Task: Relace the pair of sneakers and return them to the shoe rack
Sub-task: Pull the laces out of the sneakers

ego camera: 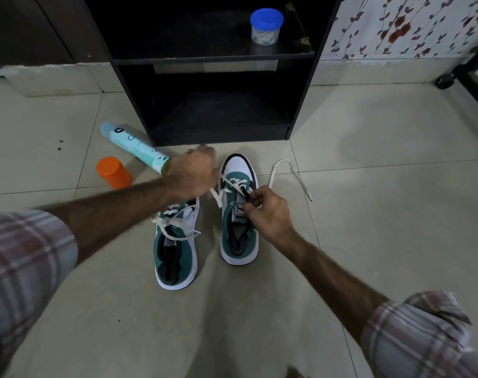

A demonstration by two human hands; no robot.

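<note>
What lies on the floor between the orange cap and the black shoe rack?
The pale blue spray can lies on its side between the orange cap and the shoe rack, as the head view shows.

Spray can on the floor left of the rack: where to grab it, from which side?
Grip the spray can around mid-body, from above, fingers across its width. It lies on its side on the tiles, long axis diagonal, so the round sides are open. Its near end sits under the left hand; the orange cap stands apart.
</note>
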